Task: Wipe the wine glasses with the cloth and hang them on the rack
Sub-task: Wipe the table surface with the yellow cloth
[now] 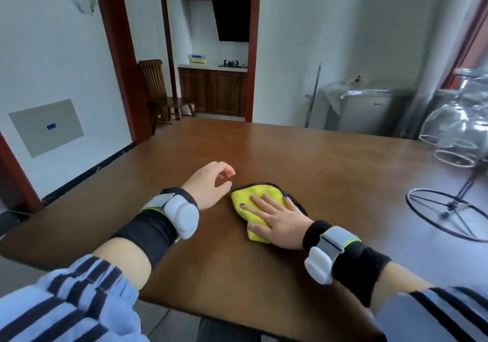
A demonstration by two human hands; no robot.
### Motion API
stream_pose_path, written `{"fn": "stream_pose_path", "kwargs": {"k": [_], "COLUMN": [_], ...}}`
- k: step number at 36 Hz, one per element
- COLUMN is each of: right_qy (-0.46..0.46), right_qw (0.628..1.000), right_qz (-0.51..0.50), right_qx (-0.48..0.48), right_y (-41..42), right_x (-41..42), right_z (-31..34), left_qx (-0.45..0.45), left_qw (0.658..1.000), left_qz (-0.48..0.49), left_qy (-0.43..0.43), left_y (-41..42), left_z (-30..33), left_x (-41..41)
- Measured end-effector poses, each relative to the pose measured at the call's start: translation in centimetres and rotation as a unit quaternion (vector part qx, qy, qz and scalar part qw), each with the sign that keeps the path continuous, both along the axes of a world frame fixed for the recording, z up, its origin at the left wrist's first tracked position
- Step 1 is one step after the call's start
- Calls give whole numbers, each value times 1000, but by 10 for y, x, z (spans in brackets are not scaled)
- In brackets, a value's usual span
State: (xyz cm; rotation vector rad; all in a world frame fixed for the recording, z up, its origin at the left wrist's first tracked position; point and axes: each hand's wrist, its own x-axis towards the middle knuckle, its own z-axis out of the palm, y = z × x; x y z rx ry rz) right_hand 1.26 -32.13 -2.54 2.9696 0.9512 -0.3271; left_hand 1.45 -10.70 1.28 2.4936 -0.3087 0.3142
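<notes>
A white-walled room with a red-brown door frame (116, 51) opens onto a small kitchen with dark wooden cabinets (214, 92); a wooden chair (158, 90) stands by the doorway. A broad brown table (303, 162) fills the foreground. At its right edge stands the rack (449, 209), a black wire ring base with a thin upright, and blurred wine glasses (454, 135) hang bowl-down from it. The yellow cloth (254, 201) with dark trim lies folded on the table near the front, well apart from the rack, its long axis running from near-centre away to the right. The right hand (277, 220) lies flat on it, fingers straight and spread. The left hand (211, 185) hovers just beside the cloth, fingers loosely curled, holding nothing.
</notes>
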Motion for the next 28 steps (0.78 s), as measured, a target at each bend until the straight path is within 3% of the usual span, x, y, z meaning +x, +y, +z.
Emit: {"fn": "stream_pose_path", "kwargs": {"k": [8, 12, 18, 28], "right_qy": [6, 20, 12, 20], "right_qw": [970, 946, 930, 925], "right_qz": [-243, -323, -367, -379], "right_qx": [-10, -8, -3, -21], "right_y": [-153, -198, -217, -158], "right_x": [-19, -31, -54, -42], "right_z": [0, -2, -5, -1], "left_qx": [-43, -142, -274, -333], "left_qw": [998, 989, 957, 940], "left_qz": [-35, -30, -24, 5], "left_qy": [32, 33, 93, 78], "left_y": [-52, -59, -66, -35], "left_z": [3, 9, 13, 14], "left_x": [-6, -13, -31, -57]}}
